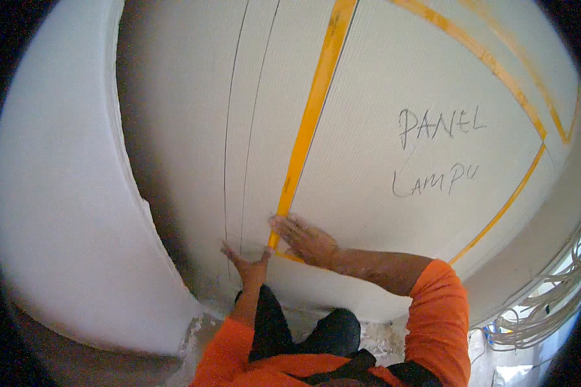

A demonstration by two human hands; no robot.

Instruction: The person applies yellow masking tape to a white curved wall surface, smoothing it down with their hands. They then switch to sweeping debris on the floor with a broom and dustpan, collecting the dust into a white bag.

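My right hand [313,245] is lying flat over the lower end of a long yellow-orange tape strip [308,122].
The strip is running lengthwise down a pale ribbed board [368,148], its long axis slanting from the upper edge of view, right of centre, down and leftward to my hands; a dark line [332,71] is following its right side. My right fingers are stretching out close together, pointing up and left across the tape, while that forearm [384,269] is reaching in nearly level from a bent elbow. My left hand [248,263] is rising from below, thumb and fingers spreading wide, the thumb tip sitting just beside the strip's left edge.
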